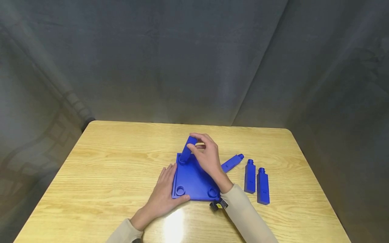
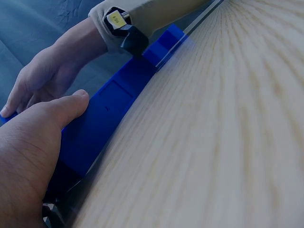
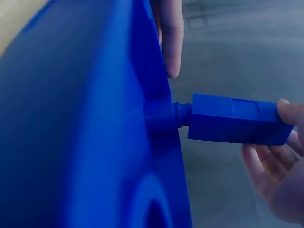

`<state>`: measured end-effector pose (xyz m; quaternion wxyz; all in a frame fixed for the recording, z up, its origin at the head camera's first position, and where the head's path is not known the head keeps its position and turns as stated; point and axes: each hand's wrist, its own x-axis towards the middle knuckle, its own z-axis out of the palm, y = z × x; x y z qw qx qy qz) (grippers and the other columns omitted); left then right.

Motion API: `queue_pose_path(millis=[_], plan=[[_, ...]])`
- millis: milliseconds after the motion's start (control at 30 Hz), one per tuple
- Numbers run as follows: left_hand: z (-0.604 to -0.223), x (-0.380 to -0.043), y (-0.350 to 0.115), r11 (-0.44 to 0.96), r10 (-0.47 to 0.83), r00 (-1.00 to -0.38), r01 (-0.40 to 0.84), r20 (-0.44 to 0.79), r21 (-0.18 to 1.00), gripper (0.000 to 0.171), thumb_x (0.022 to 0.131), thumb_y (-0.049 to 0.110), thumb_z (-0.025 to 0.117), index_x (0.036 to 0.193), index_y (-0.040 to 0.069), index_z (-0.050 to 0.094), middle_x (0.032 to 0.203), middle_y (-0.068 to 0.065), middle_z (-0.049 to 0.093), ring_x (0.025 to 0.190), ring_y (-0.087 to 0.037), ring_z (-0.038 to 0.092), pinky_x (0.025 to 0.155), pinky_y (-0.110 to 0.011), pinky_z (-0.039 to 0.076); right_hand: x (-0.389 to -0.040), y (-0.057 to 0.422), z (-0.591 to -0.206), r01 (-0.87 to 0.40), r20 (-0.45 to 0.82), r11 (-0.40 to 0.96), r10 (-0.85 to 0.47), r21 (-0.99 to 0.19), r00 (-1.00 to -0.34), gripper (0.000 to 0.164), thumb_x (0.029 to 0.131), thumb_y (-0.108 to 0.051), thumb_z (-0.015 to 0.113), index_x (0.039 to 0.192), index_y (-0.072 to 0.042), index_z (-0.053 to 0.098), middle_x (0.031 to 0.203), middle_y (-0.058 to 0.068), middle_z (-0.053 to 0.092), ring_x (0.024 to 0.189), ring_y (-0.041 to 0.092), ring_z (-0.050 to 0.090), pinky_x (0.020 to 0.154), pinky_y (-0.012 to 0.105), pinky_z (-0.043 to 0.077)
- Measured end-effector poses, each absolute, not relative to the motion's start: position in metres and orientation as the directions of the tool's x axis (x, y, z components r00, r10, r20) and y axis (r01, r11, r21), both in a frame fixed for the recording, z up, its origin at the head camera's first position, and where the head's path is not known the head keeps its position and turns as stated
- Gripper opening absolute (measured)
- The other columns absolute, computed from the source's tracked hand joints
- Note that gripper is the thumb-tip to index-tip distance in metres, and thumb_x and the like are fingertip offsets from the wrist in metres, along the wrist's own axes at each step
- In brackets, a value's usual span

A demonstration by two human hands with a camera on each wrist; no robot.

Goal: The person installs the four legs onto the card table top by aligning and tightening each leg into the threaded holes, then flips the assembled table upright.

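My right hand point(image 1: 208, 157) pinches a blue leg point(image 1: 188, 148), its neck in the blue plate's point(image 1: 191, 179) corner socket; my left hand point(image 1: 164, 194) lies flat, fingers straight, steadying the plate's edge.

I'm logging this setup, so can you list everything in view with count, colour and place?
Square plate: one, blue, round corner sockets, table middle.
Held leg: one, blue, standing in the plate's far-left socket.
Loose legs: three, blue, lying right of the plate.
Table: one, light wood.
Backdrop cloth: one, grey, behind the table.
Left hand: flat on the plate's near-left edge.
Right hand: fingers gripping the held leg's top.
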<state>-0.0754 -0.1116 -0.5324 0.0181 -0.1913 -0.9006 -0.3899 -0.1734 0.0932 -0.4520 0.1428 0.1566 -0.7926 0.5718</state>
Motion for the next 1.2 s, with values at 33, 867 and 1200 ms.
queue_pose_path(millis=[33, 867, 1200], plan=[[-0.532, -0.076, -0.111, 0.619, 0.331, -0.926, 0.359, 0.183, 0.698, 0.127, 0.086, 0.06, 0.087, 0.174, -0.004, 0.021, 0.178, -0.028, 0.028, 0.167, -0.045, 0.024, 0.138, -0.062, 0.011, -0.174, 0.093, -0.451, -0.415, 0.404, 0.305, -0.102, -0.857, -0.909, 0.038, 0.099, -0.008, 0.085, 0.136, -0.003, 0.077, 0.125, 0.015, 0.075, 0.115, 0.033, 0.074, 0.094, 0.046, 0.069], [-0.534, -0.076, -0.114, 0.617, 0.337, -0.922, 0.371, 0.193, 0.694, 0.126, 0.088, 0.06, 0.086, 0.175, -0.003, 0.02, 0.179, -0.027, 0.027, 0.168, -0.044, 0.022, 0.138, -0.062, 0.01, -0.174, 0.1, -0.44, -0.555, 0.399, 0.342, -0.429, -0.759, -0.81, 0.038, 0.11, -0.007, 0.068, 0.147, -0.004, 0.071, 0.14, 0.013, 0.072, 0.128, 0.031, 0.07, 0.097, 0.043, 0.067], [-0.535, -0.076, -0.113, 0.615, 0.342, -0.923, 0.364, 0.179, 0.7, 0.126, 0.089, 0.062, 0.085, 0.176, -0.001, 0.018, 0.18, -0.026, 0.025, 0.169, -0.043, 0.021, 0.138, -0.063, 0.009, -0.175, 0.1, -0.444, -0.576, 0.423, 0.378, -0.416, -0.725, -0.805, 0.048, 0.107, -0.006, 0.071, 0.155, -0.008, 0.066, 0.133, 0.013, 0.073, 0.118, 0.029, 0.072, 0.096, 0.043, 0.067]])
